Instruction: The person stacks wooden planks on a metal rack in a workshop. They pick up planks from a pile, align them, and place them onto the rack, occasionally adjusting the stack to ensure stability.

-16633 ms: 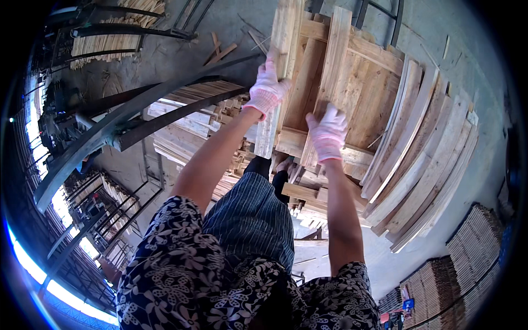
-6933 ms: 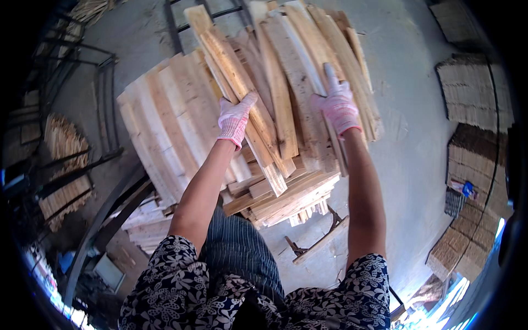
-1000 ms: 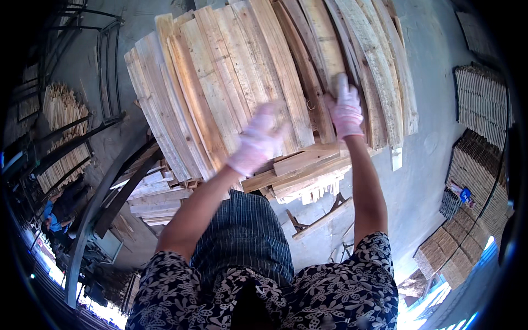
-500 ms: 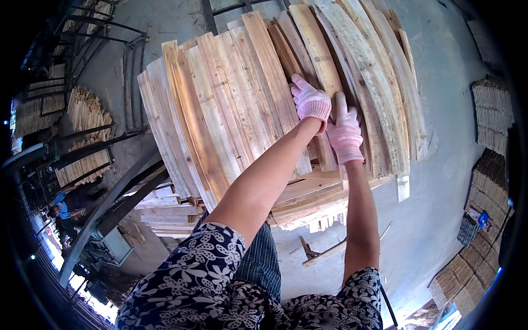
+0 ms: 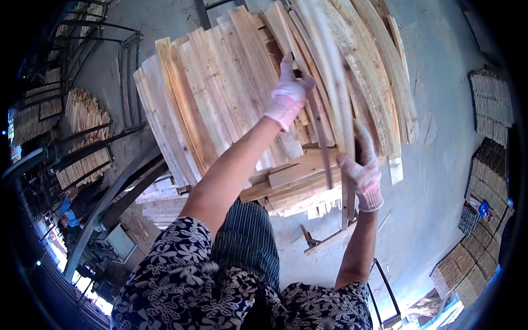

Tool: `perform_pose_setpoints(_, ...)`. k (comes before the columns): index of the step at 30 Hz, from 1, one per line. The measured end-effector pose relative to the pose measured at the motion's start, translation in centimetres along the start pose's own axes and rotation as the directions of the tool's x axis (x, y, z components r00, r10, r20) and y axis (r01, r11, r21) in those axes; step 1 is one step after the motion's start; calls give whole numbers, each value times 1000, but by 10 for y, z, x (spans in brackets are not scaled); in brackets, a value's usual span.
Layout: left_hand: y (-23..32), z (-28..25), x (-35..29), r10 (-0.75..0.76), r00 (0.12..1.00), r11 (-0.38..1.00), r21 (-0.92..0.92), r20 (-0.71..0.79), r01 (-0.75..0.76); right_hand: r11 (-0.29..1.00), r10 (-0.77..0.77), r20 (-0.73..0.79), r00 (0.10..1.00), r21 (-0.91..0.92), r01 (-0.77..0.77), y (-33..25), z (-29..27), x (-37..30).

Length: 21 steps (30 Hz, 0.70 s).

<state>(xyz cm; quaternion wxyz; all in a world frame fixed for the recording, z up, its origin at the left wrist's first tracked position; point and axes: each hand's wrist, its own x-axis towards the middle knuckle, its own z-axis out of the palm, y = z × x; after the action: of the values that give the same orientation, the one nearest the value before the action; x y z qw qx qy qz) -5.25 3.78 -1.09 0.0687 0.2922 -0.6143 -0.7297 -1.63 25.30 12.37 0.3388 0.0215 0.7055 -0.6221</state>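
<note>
One plank (image 5: 340, 96), blurred, runs through the right hand (image 5: 367, 179): thumb and curved fingers closed round its near part, probably so that end can be steered. Left hand (image 5: 290, 99), farther off and leftward, half open, one finger stretched out; narrow strip (image 5: 320, 137) just beside it, grip cannot be told. Left of that hand, a row (image 5: 220, 93) of boards lies side by side, likely to sit flat. Beyond the right hand, loose boards (image 5: 379, 71) overlap. Nearer than the left hand, a stack (image 5: 300, 175) juts out, seemingly bearing the row.
</note>
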Motion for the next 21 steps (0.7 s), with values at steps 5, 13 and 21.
perform_pose_setpoints(5, 40, -92, -40, -163, 926, 682, -639, 342, 356, 998, -60, -102, 993, -36, 57, 10, 0, -27)
perform_pose_setpoints(13, 42, -177, -76, -418, 908, 745, -574, -3, 341, 990, -40, -100, 994, -135, 27, 56, 73, -21)
perform_pose_setpoints(21, 35, -254, -122, -416, 886, 664, -734, -206, 141, 950, -33, -41, 999, -313, 18, 90, 152, -2)
